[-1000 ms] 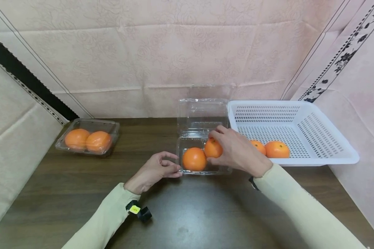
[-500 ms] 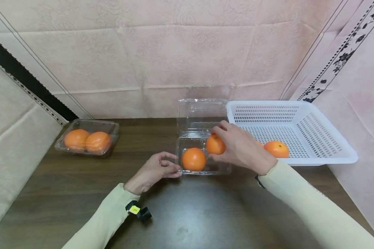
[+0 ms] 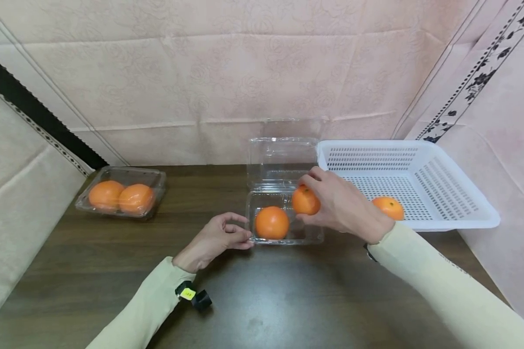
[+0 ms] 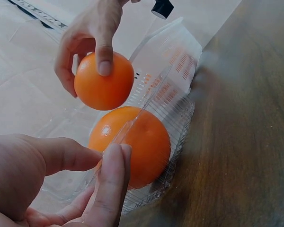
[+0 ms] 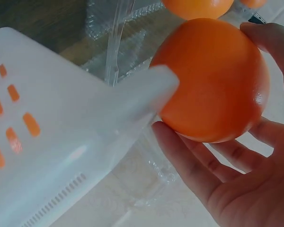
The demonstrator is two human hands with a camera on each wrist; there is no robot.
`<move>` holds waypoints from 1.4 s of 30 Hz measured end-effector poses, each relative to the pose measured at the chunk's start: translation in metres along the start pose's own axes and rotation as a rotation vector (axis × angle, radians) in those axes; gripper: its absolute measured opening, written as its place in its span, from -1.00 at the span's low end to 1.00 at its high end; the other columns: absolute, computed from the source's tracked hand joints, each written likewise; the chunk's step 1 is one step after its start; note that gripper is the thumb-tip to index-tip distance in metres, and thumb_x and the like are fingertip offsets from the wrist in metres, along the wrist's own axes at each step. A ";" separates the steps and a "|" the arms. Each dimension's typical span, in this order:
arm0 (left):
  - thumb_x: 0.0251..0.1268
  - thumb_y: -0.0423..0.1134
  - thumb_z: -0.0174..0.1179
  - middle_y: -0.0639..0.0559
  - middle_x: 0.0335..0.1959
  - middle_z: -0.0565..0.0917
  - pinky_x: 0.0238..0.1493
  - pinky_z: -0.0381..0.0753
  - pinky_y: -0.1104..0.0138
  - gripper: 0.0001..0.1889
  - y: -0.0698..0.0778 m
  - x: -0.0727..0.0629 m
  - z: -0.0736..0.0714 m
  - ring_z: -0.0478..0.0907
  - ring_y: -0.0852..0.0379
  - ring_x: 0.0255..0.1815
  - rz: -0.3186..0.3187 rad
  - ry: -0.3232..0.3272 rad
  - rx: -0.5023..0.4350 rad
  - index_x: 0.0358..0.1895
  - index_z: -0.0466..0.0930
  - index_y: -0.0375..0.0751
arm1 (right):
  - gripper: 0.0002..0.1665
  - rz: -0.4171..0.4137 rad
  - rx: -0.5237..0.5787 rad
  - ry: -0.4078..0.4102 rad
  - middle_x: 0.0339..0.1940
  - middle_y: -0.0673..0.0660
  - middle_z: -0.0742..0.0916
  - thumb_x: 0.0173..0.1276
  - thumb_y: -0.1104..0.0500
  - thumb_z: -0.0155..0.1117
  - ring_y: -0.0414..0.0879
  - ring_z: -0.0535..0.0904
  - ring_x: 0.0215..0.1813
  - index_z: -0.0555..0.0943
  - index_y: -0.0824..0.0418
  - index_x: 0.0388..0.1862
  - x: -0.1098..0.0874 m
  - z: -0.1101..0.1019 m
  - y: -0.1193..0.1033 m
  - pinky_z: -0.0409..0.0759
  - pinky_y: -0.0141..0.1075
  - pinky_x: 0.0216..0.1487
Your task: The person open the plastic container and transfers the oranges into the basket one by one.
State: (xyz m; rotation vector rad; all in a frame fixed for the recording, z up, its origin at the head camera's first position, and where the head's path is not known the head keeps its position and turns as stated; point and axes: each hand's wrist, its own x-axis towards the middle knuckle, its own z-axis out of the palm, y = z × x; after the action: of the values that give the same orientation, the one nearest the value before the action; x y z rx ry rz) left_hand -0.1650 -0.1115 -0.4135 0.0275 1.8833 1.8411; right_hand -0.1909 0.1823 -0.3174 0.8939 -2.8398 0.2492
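My left hand (image 3: pixel 218 238) pinches the left rim of a clear plastic clamshell container (image 3: pixel 312 237), thumb and fingers on its edge in the left wrist view. The container's lid (image 3: pixel 284 162) stands open at the back. One orange (image 3: pixel 272 223) rests in the left half of its base. Over the right half, my right hand (image 3: pixel 342 208) grips a second orange (image 3: pixel 306 200) between thumb and fingers. That held orange (image 4: pixel 102 87) is higher than the resting orange (image 4: pixel 146 146) in the left wrist view.
A white perforated basket (image 3: pixel 454 225) stands right of the container, with an orange (image 3: pixel 388 208) showing inside and my right hand crossing its near left corner. Far left sits a closed clear container (image 3: pixel 157 182) with two oranges. Patterned cloth (image 3: pixel 201 87) hangs behind the wooden table (image 3: pixel 113 271).
My right hand has drifted a little right and up with its orange, away from the resting one. It now hides one of the basket's oranges. My left hand stays at the rim.
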 end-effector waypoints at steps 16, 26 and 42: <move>0.41 -0.44 0.24 -0.23 -0.09 0.77 0.13 0.77 0.12 -0.52 0.001 0.000 0.000 0.79 0.05 -0.20 -0.002 0.004 0.014 0.33 0.34 -0.36 | -0.29 -0.030 0.010 0.055 -0.05 0.05 0.59 0.07 -0.19 0.60 -0.02 0.58 -0.16 0.56 0.09 0.11 -0.004 -0.012 0.010 0.73 -0.24 -0.25; 0.41 -0.41 0.26 -0.22 -0.09 0.77 0.11 0.78 0.13 -0.51 0.000 0.000 0.000 0.79 0.05 -0.20 -0.002 0.007 0.024 0.33 0.35 -0.34 | -0.27 -0.017 0.019 0.071 -0.03 0.06 0.61 0.03 -0.17 0.64 -0.01 0.59 -0.12 0.57 0.11 0.10 -0.005 -0.019 0.015 0.73 -0.22 -0.19; 0.40 -0.42 0.26 -0.24 -0.09 0.76 0.09 0.79 0.16 -0.51 -0.001 0.000 0.000 0.78 0.06 -0.21 0.008 0.011 0.016 0.32 0.36 -0.35 | -0.34 0.045 0.001 0.091 -0.06 0.06 0.62 0.07 -0.11 0.60 0.00 0.52 -0.06 0.60 0.11 0.09 -0.013 -0.025 0.023 0.70 -0.20 -0.17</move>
State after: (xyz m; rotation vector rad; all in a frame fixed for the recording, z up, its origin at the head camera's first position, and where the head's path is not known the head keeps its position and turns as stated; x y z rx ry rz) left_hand -0.1644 -0.1113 -0.4144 0.0307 1.9079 1.8352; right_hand -0.1914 0.2133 -0.2984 0.7987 -2.7784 0.2892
